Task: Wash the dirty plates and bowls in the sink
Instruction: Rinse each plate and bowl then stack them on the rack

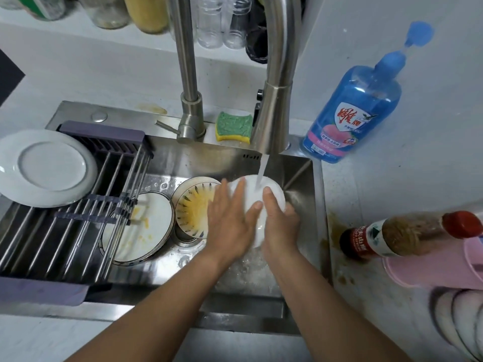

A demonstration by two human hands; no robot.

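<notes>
The left hand (230, 220) lies flat on a white dish (271, 190), its fingers straight, spread a little and pressed to the dish's face. The right hand (281, 223) grips the same dish from the other side: the thumb rests on top, next to the left fingertips, and the fingers curl round the rim. The dish is tilted in the sink (300, 176); it is blurred, so I cannot tell whether it is a plate or a bowl.

A stream of water (262, 171) falls from the tap (274, 113) straight ahead of both hands and hits the dish just beyond the right thumb. Just left of the left hand, partly under its edge, a patterned bowl (192, 207) smeared with yellow leans over the drain. Further left a dirty plate (149, 226) with yellow bits lies half under a drying rack (65, 231), which carries a clean white plate (44, 168).

Beyond the hands, a green and yellow sponge (234, 126) sits on the sink's back edge. Off to the right of the right hand stand a blue soap bottle (358, 108) and a brown sauce bottle (407, 233) on the counter.
</notes>
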